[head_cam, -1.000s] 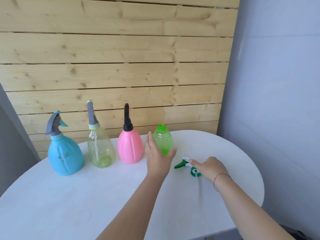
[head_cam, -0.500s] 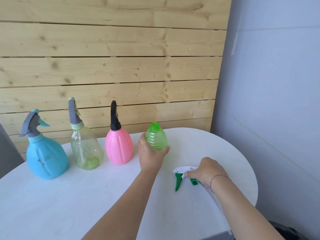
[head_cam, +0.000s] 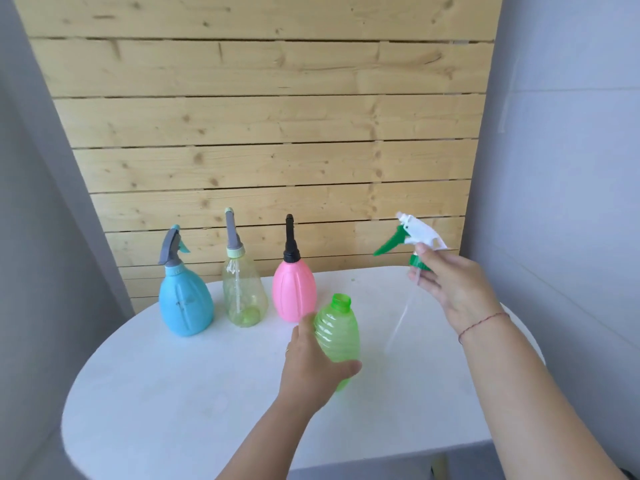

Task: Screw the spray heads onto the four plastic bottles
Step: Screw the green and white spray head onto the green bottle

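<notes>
Your left hand (head_cam: 313,367) is wrapped round the lower body of the ribbed, translucent green plastic bottle (head_cam: 336,336), thumb across the front and fingers curled behind. You hold it off the white oval table (head_cam: 173,393), tilted a little, its open threaded neck up and leaning toward your other hand. That grip low on the body leaves the neck free, which is presumably why you took it there.

Your right hand (head_cam: 450,285) is pinched on the green screw collar of the white spray head with the green trigger (head_cam: 412,237), fingertips at the collar and the remaining fingers spread loosely below. Holding it by the collar makes sense, since that is the part you will turn. The head is raised well above the table and well apart from the bottle's neck, nozzle to the left. A thin, clear dip tube (head_cam: 403,313) hangs down from it; it is faint against the tabletop, so I cannot say for sure where its lower end lies.

Further out, at the back of the table before the pale wooden slat wall (head_cam: 259,133), stand three bottles already capped: a blue pear-shaped bottle (head_cam: 185,303) with a grey trigger head, a clear yellowish bottle (head_cam: 244,292) with a grey-and-cream head, and a pink bottle (head_cam: 294,291) with a black head. So the green one looks to be the last of the four.

Next you will need to thread the tube into the neck first, then seat the collar squarely before turning; a tilted start risks cross-threading.
</notes>
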